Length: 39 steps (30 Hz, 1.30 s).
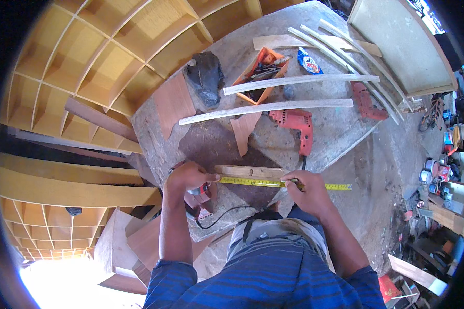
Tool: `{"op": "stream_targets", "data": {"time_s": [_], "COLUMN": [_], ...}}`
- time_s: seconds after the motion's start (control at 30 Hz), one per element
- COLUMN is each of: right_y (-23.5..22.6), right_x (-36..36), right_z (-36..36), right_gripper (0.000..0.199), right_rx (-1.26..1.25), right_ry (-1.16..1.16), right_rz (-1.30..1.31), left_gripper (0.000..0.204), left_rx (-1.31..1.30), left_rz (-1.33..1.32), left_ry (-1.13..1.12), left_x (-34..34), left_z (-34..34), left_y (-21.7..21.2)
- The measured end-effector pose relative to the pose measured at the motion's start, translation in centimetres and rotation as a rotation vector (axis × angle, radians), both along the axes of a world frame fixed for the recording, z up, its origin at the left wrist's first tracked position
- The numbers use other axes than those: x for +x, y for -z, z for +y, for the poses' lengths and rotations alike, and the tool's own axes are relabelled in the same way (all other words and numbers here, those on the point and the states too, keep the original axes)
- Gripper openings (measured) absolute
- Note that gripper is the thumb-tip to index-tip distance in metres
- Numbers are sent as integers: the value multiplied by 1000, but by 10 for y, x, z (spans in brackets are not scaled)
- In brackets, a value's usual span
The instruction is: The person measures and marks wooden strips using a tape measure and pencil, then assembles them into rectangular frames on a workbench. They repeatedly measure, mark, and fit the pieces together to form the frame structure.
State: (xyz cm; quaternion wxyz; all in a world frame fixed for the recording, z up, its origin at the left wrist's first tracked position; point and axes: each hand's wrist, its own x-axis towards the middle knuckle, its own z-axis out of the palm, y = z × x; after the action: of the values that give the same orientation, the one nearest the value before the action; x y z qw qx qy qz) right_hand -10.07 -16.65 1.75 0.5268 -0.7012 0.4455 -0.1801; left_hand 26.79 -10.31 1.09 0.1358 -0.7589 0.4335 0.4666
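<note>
A yellow tape measure [242,181] is drawn out along the near edge of a short, light wooden strip [250,171], which has a notch or slot in it. My left hand [189,177] is closed, its fingertips pinching the tape by the strip's left end. My right hand [309,189] closes on the tape near the strip's right end; a small dark bit between its fingers is too small to name. Beyond that hand the blade's free end sticks out to the right. Under my left wrist sits a red power tool [203,198] with a black cord, partly hidden.
Across the worktable [325,139] lie a red drill [296,123], a second red drill [366,100] and several pale strips [273,109]. An orange box of tools [268,95] and a black bag [206,77] stand farther back. Wooden grid panels [93,49] border the left.
</note>
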Motion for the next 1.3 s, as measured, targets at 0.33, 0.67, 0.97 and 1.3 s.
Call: {"op": "stream_targets", "data": {"time_s": [0.33,0.67,0.97,1.3], "right_y": [-1,-1,0,0], "right_x": [1,0,0,1], "right_z": [-1,-1,1,-1], "right_gripper": [15,17,17,16], "right_rx": [6,15,-23,-8], "right_ry": [5,-13,-8,-12], "right_rz": [0,5,7,-4], "left_gripper": [49,48,48,51], "left_rx": [12,15,-5,43], "left_rz": [9,-3,25,-32], "left_ry": [4,28,14,13], "left_x": [-3,-3,3,-4], "left_z": [-4,-2,3,-4], "left_y": [-6,-4,6,-5]}}
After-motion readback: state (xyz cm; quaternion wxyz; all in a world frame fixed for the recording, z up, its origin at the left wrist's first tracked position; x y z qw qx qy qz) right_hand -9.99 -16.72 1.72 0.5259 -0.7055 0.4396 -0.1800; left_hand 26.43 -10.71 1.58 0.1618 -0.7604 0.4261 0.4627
